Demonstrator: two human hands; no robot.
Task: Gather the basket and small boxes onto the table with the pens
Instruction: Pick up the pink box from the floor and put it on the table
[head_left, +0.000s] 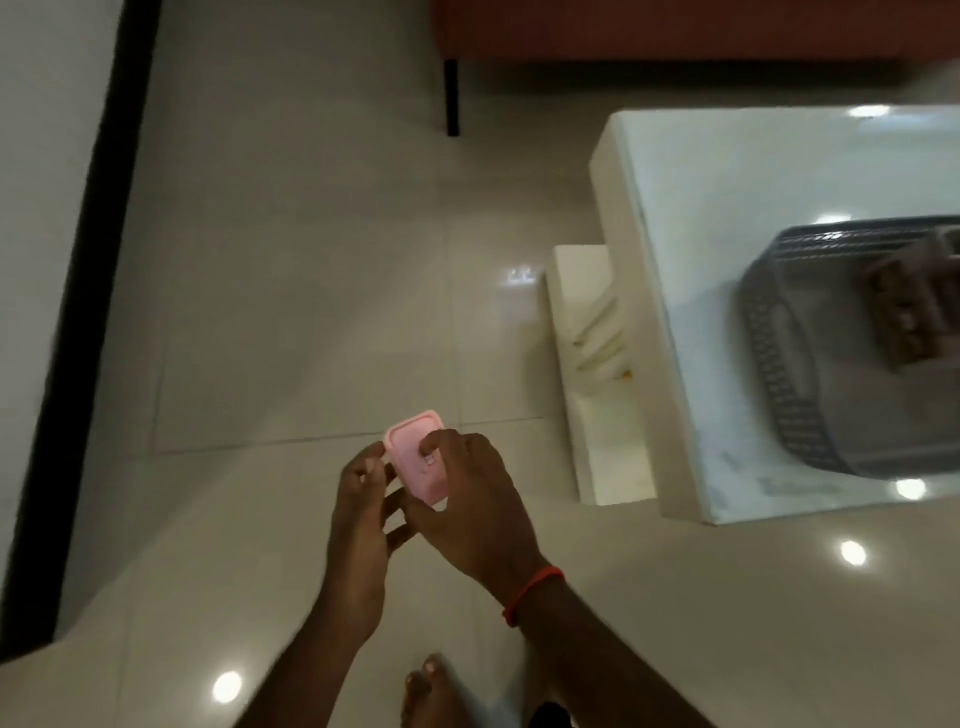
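Note:
A small pink box (415, 448) with rounded corners is held in front of me over the floor, between both hands. My left hand (358, 525) cups it from below and the left; my right hand (467, 509) grips it from the right with the thumb on its lid. A grey perforated basket (795, 374) stands on the white glass-topped table (691, 218) at the right, with a brown block-like object (904, 306) inside it. No pens are visible.
A lower white shelf or step (597, 374) juts out at the table's left side. A reddish sofa on a dark leg (452, 93) stands at the top. A dark skirting (78, 322) runs along the left wall. My bare foot (426, 691) is on the glossy tiled floor.

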